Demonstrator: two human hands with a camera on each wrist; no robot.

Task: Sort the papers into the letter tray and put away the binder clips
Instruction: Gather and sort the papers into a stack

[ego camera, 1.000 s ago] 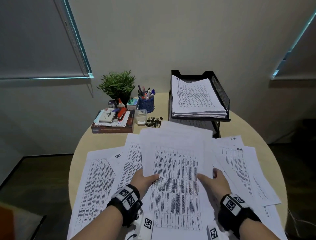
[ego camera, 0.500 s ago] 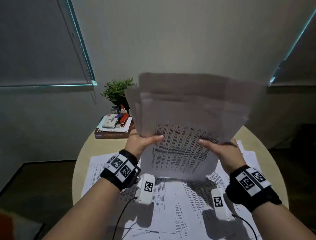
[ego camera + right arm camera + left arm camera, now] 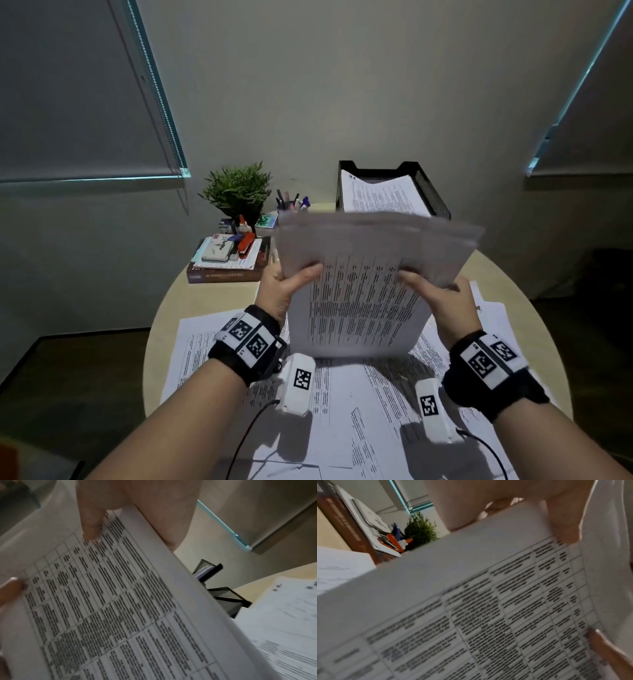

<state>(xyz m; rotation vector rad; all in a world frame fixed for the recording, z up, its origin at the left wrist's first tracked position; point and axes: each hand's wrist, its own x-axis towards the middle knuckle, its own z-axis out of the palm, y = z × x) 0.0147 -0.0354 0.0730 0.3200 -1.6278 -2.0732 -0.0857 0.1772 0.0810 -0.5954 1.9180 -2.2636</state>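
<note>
Both hands hold a stack of printed papers lifted above the round table, its far end sagging. My left hand grips the stack's left edge, thumb on top. My right hand grips the right edge the same way. The wrist views show the stack close up with a thumb pressed on the print. Behind it stands the black mesh letter tray, its top tier filled with papers. More loose sheets cover the table below. The binder clips are hidden behind the stack.
A small green plant and a pen cup stand at the back left. In front of them a brown book carries notepads, a white device and an orange stapler. Window blinds hang at both sides.
The stack lay on the table a second ago. Both hands lifted it upright, and now it has tipped forward and lower, so the letter tray shows behind it.
</note>
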